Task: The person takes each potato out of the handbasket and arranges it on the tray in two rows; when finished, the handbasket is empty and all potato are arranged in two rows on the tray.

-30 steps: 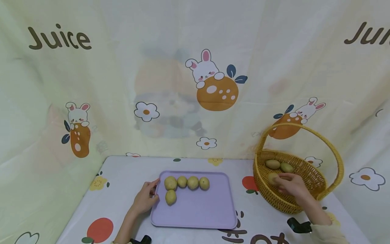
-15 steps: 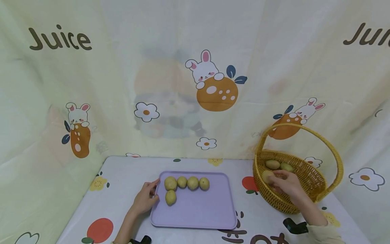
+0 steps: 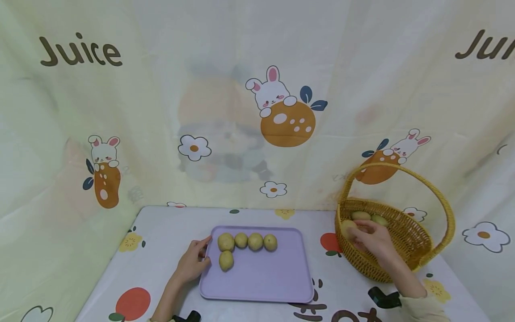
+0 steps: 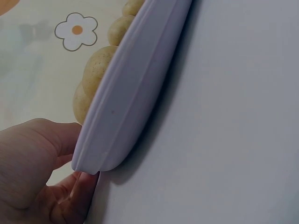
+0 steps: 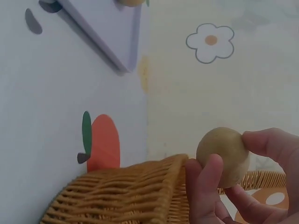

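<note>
My right hand pinches a small tan potato between thumb and fingertips, at the left rim of the yellow wicker basket. Two more potatoes lie in the basket behind that hand. My left hand holds the left edge of a lilac tray. In the left wrist view, the tray's rim sits between the fingers of this hand. Several potatoes rest on the tray, mostly in a row at its back left, with one potato in front of the leftmost.
The basket's tall arched handle rises over its opening at the table's right side. A printed white tablecloth covers the table. A patterned curtain hangs behind it. Each wrist wears a black device.
My right hand has shifted left inside the basket, carrying the potato from near the two others to the left rim. My left hand and the tray have stayed put.
</note>
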### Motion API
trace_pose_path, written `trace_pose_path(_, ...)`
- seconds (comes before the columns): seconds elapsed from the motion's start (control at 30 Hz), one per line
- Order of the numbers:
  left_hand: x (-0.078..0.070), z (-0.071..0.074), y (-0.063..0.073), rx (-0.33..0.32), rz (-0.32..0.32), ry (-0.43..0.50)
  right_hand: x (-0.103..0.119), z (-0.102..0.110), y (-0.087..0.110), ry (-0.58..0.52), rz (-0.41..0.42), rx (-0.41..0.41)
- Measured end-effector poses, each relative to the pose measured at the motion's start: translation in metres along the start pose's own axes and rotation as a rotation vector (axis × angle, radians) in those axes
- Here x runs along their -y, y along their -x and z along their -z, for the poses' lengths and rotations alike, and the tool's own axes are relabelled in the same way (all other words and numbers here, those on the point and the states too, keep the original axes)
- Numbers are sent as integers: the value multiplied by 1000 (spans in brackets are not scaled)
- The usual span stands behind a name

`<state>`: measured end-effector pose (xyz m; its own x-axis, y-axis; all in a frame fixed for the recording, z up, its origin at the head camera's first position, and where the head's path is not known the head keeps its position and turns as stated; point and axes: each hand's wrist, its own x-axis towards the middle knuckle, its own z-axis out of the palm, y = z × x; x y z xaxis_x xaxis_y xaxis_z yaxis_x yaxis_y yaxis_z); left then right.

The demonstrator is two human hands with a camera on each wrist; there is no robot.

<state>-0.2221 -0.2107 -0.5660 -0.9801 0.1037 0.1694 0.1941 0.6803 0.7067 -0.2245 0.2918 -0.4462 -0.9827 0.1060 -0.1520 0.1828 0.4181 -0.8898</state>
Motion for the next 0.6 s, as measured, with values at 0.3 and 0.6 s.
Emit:
trace_pose_path(0.3,-1,1,1,-5,-5,-1,11,-18,1,-112,21,-1)
trace_pose_path(0.6,-1,1,0,-3,5,3,14,-42,0,-113,24,-14)
